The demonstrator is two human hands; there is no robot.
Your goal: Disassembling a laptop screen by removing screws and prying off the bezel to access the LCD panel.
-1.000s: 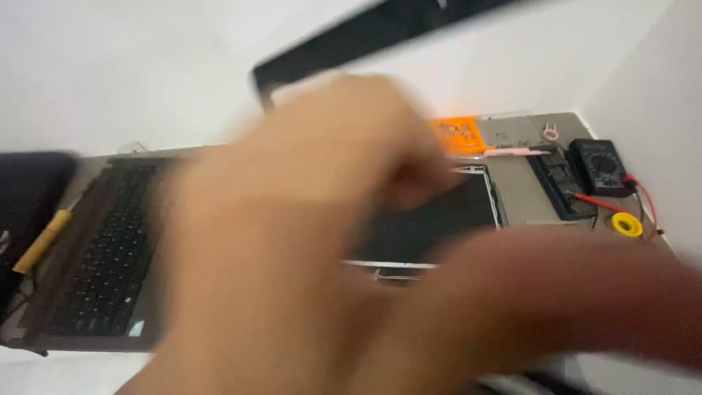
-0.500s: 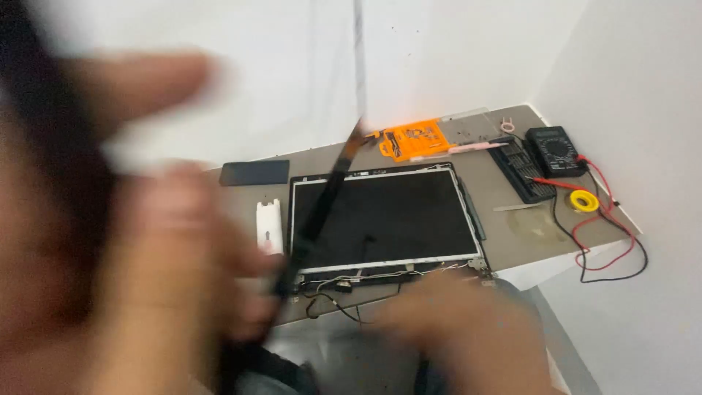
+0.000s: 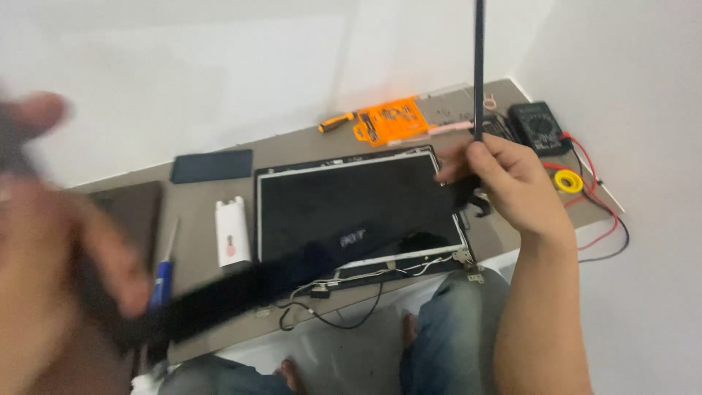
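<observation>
Black plastic frame (image 3: 479, 66) is being lifted clear of the screen (image 3: 358, 208), right hand (image 3: 504, 179) fingers clamped at three o'clock, blurred left hand (image 3: 51, 241) gripping nine o'clock.

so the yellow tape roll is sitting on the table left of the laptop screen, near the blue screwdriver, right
Not quite. The head view shows the yellow tape roll on the table to the right of the laptop screen, by the black multimeter; the blue screwdriver lies on the left.

The grey-brown bench (image 3: 205, 212) carries a laptop screen panel (image 3: 358, 208) just left of the right grip; beyond it an orange screwdriver kit (image 3: 391, 121), rightward a black multimeter (image 3: 540, 126) and yellow tape roll (image 3: 568, 181), far left a dark phone (image 3: 212, 166).
</observation>
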